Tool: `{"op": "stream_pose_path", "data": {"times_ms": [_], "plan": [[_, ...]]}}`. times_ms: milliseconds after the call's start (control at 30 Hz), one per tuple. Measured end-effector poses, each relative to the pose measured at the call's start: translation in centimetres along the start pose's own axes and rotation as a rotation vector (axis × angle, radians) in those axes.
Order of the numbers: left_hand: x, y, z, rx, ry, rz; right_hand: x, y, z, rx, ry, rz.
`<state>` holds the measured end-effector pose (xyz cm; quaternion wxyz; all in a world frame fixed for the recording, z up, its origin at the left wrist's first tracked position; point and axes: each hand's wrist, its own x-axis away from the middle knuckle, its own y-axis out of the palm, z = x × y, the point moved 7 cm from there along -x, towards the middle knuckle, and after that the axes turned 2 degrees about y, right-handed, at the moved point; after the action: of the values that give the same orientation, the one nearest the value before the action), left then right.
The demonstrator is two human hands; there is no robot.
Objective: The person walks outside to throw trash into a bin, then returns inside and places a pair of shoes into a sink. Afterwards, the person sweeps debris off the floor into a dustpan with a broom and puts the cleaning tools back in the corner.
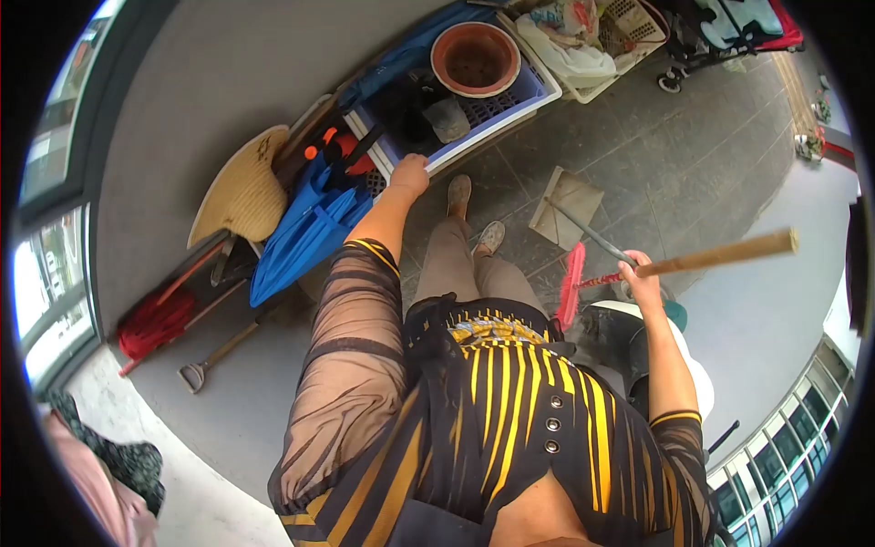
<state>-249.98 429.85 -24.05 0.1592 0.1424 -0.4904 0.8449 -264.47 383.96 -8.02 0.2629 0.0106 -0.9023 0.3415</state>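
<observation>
My left hand [410, 174] is closed over the near rim of a blue and white plastic crate [497, 137]. A terracotta-coloured pot [475, 59] and dark items sit in that crate. My right hand [642, 278] is wrapped around the wooden handle of a broom [720, 252] with a pink-red head, together with the grey handle of a long-handled dustpan [567, 208]. The dustpan's pale pan rests on the tiled floor, near my feet. The broom head hangs beside my right hip.
Left of the crate are a folded blue umbrella [310, 228], a straw hat [241, 187] and a D-handled tool [193, 376] by the wall. A second basket [629, 41] with plastic bags and a stroller [729, 32] stand farther off. A white bucket-like object [700, 387] is at right.
</observation>
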Motion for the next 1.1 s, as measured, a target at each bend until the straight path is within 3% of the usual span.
{"op": "stream_pose_path", "data": {"times_ms": [233, 300, 433, 467, 567, 633, 667, 733, 767, 833, 867, 933, 1033, 1100], "plan": [[-9.2, 5.2, -3.7, -0.068, 0.023, 0.029, -2.1, -0.7, -0.9, 0.184, 0.026, 0.062], [-10.5, 6.3, -4.7, -0.028, -0.179, -0.096, -3.3, -0.6, -0.1, 0.155, 0.092, 0.050], [-12.3, 7.4, -6.1, -0.050, -0.199, -0.143, -5.7, 0.3, 0.0, 0.168, 0.161, 0.018], [-12.1, 6.8, -5.9, -0.050, -0.200, -0.151, -6.2, 0.4, -0.9, 0.233, 0.059, 0.038], [-10.3, 2.2, -5.5, 0.017, -0.178, 0.029, -7.0, 0.6, 1.4, 0.135, 0.171, 0.041], [-9.8, -2.1, -5.5, 0.190, -0.091, 0.287, -7.5, 0.6, 2.3, 0.078, 0.223, 0.033], [-10.3, -3.6, -5.2, 0.188, -0.088, 0.284, -7.9, 0.7, 2.0, 0.116, 0.195, 0.016], [-11.4, -4.9, -3.4, 0.136, 0.045, 0.062, -8.8, 1.0, 2.3, 0.170, 0.108, 0.020], [-11.8, -5.1, -3.2, 0.137, 0.046, 0.062, -9.0, 1.3, 2.4, 0.170, 0.109, 0.021], [-13.8, -2.2, -2.5, 0.284, 0.041, -0.371, -9.6, 1.7, 2.3, 0.178, 0.107, -0.014], [-15.2, -1.2, -2.9, 0.285, 0.050, -0.372, -9.7, 1.7, 1.8, 0.141, 0.128, -0.018], [-16.3, 3.5, -4.8, 0.451, -0.151, -0.645, -9.5, 1.3, 1.8, 0.135, 0.156, -0.023], [-15.9, -0.8, -1.3, 0.205, -0.153, -0.562, -8.6, -0.9, 0.7, 0.179, 0.138, -0.033], [-14.8, -5.5, 1.9, 0.227, -0.136, -0.587, -7.6, -3.0, 1.2, 0.096, 0.166, -0.021]]}}
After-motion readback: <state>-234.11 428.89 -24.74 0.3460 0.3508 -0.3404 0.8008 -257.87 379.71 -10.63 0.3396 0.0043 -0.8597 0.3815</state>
